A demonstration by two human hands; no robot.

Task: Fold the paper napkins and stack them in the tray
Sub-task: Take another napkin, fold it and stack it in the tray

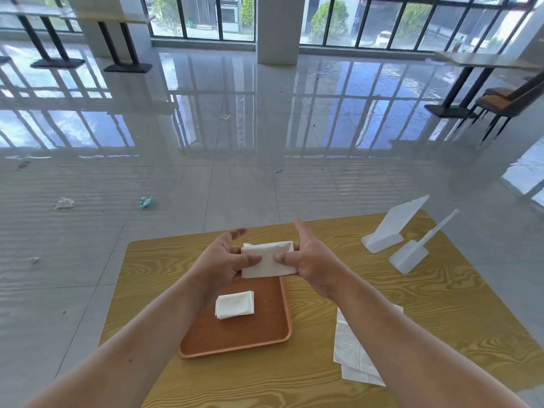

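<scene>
Above the tray [273, 334], both hands pinch a folded white napkin [268, 259].

— Where are the napkins?
— One white folded napkin [268, 260] is held above the orange tray's [235, 340] far end; a folded stack [235, 304] lies inside; flat unfolded napkins [353, 351] lie right of it.

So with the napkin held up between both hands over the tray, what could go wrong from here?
The napkin is pinched only at its ends by the left hand and right hand, so the fold could spring open. It might land askew of the folded napkin in the tray.
</scene>
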